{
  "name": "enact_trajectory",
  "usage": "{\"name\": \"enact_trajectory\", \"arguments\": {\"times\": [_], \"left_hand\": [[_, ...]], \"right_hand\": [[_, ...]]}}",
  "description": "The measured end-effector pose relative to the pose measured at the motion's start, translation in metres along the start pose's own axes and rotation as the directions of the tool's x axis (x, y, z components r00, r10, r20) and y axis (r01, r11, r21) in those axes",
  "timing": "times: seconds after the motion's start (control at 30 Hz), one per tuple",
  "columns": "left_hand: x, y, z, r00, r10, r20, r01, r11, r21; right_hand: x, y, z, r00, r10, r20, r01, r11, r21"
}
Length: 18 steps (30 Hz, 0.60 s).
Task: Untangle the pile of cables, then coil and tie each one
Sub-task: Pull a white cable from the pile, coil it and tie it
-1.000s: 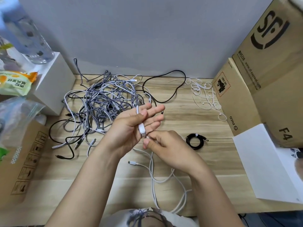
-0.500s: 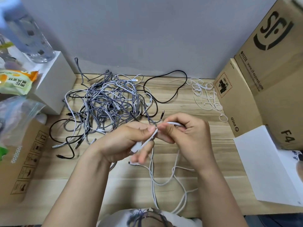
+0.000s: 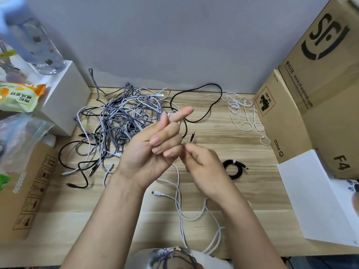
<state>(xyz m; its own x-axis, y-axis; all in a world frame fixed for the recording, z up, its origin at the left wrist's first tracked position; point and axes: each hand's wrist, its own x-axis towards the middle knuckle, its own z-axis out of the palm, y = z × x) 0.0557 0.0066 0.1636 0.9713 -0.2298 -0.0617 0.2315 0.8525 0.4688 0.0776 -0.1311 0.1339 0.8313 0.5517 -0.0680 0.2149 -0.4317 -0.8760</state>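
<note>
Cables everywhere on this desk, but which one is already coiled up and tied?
The small black cable right of the right hand: a neat ring with a white tie. The others lie loose or tangled in the pile.

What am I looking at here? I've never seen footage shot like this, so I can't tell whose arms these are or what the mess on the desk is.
There is no machine: a person wears a camera on the head, looking down at their own bare hands. On the wooden desk lies a tangled pile of cables, one finished black coil and loose white ties. Cardboard boxes stand at the right. The left hand pinches one end of a white cable between thumb and forefinger; the right hand grips it lower down, apparently to begin coiling. The rest trails over the desk edge.
</note>
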Motion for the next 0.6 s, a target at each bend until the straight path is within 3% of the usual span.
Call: {"name": "enact_trajectory", "arguments": {"times": [0.1, 0.23, 0.4, 0.53, 0.6], "left_hand": [[0.003, -0.012, -0.002, 0.969, 0.121, -0.217, -0.065, 0.967, 0.248], [0.004, -0.018, -0.003, 0.948, 0.150, -0.281, 0.011, 0.867, 0.498], [-0.001, -0.018, -0.014, 0.954, 0.118, -0.276, 0.114, 0.708, 0.697], [-0.007, -0.019, -0.016, 0.964, 0.066, -0.257, 0.189, 0.511, 0.839], [-0.010, -0.018, -0.010, 0.976, 0.028, -0.214, 0.169, 0.515, 0.841]], "right_hand": [[-0.006, -0.002, 0.003, 0.990, 0.064, 0.122, -0.050, 0.992, -0.117], [-0.012, -0.006, -0.005, 0.985, 0.056, 0.162, -0.015, 0.969, -0.245], [-0.017, -0.015, -0.012, 0.997, -0.038, 0.066, 0.046, 0.992, -0.115], [-0.016, -0.017, -0.014, 0.995, -0.102, 0.005, 0.102, 0.995, 0.005], [-0.015, -0.016, -0.014, 0.991, -0.123, -0.046, 0.125, 0.990, 0.060]]}}
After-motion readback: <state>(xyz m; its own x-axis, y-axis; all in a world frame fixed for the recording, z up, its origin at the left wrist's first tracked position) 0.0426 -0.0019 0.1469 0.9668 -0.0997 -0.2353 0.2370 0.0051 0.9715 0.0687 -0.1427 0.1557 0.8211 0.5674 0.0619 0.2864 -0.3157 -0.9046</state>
